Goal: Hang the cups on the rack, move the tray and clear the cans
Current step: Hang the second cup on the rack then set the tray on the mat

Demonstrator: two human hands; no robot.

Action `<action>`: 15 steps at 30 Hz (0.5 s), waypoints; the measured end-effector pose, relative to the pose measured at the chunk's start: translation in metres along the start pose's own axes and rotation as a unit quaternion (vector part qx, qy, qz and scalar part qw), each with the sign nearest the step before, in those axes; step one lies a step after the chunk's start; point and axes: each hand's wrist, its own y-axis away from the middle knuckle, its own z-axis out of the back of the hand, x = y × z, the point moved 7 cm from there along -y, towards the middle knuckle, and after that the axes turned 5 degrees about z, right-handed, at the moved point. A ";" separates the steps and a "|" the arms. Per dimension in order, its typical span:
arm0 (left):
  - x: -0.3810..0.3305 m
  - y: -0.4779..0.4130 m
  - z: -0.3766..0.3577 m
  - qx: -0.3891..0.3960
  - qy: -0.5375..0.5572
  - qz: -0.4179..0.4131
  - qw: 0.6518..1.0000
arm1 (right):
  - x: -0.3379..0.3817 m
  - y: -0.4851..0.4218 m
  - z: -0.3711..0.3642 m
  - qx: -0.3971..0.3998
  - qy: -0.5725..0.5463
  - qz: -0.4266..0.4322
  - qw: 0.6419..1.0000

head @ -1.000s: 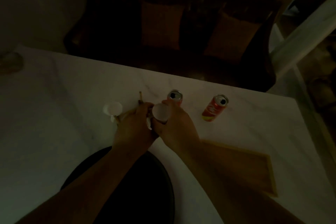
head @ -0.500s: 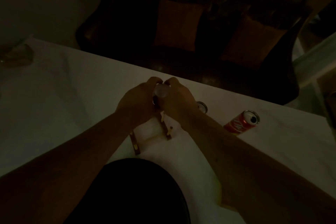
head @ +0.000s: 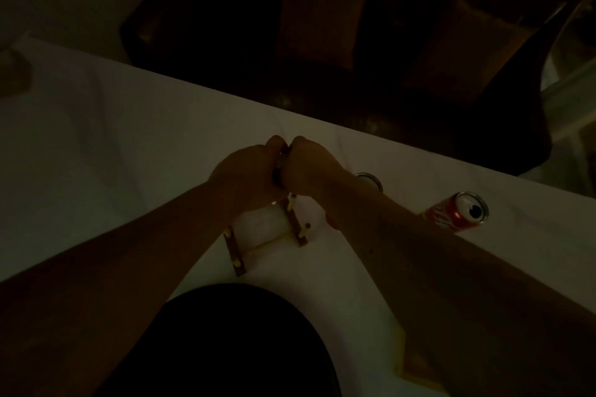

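A dim white table point(head: 129, 145) holds a wooden pegged rack point(head: 292, 224). Above the rack, the left hand point(head: 245, 179) and right hand point(head: 311, 167) curl their fingers together around a barely visible cup point(head: 281, 162). A red can point(head: 458, 216) lies right of the rack.

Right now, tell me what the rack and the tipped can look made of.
Rack: apparently wood, dark matte rails with pale pegs and crossbar. Tipped can: likely aluminium, red printed body, shiny silver top with an open mouth. Dim light leaves finishes uncertain.

Both forearms were bare to the frame's edge, with no sleeves in view. The left hand point(head: 248, 176) and right hand point(head: 311, 167) carried no gloves; rings or a watch could not be made out in the dim light. A dark, rounded garment point(head: 225, 342) covered the lap or torso below.
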 end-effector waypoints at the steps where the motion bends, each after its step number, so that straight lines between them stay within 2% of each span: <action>1: -0.001 0.001 -0.001 0.002 0.000 -0.001 1.000 | 0.000 -0.003 -0.003 0.009 0.012 0.000 1.000; 7: -0.005 0.005 0.001 0.003 -0.027 0.001 1.000 | 0.002 -0.006 -0.009 0.024 0.076 0.034 0.996; 11: -0.005 0.014 0.004 0.007 -0.048 -0.002 0.999 | 0.007 0.007 -0.005 0.005 0.050 0.052 0.997; 15: -0.012 0.029 0.023 -0.026 -0.077 0.002 0.997 | 0.012 0.031 0.007 -0.040 0.018 0.086 0.995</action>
